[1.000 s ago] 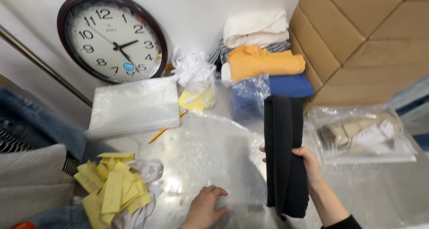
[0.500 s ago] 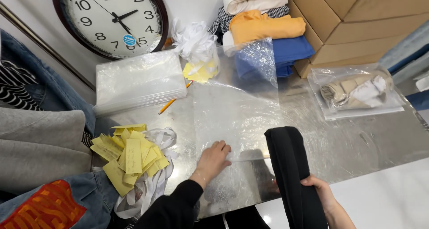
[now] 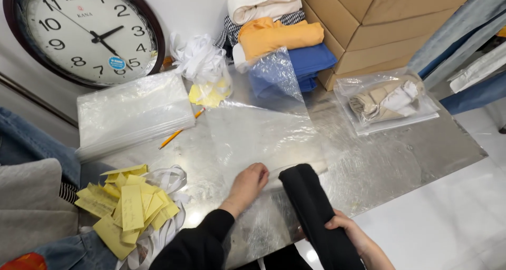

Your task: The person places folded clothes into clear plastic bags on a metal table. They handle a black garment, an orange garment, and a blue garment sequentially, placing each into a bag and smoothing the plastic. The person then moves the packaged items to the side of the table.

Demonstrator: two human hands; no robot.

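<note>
A clear plastic bag [image 3: 263,133] lies flat on the shiny metal table [image 3: 400,159], its far end curling up against the folded clothes. My left hand [image 3: 247,183] rests on the bag's near edge, fingers pinching the opening. My right hand [image 3: 348,230] grips a folded black garment [image 3: 311,212] from below, and the garment's upper end sits at the mouth of the bag, right beside my left fingers.
A stack of clear bags [image 3: 132,112], a pencil [image 3: 179,133], yellow paper slips [image 3: 126,206] on white bands, a wall clock [image 3: 84,32], a bagged beige garment [image 3: 387,101], folded clothes [image 3: 279,38], cardboard boxes [image 3: 379,22], jeans [image 3: 31,148] at left.
The black garment came down from upright at the right to the bag's near edge. My left hand shifted to the bag's opening. The view tilted and moved closer.
</note>
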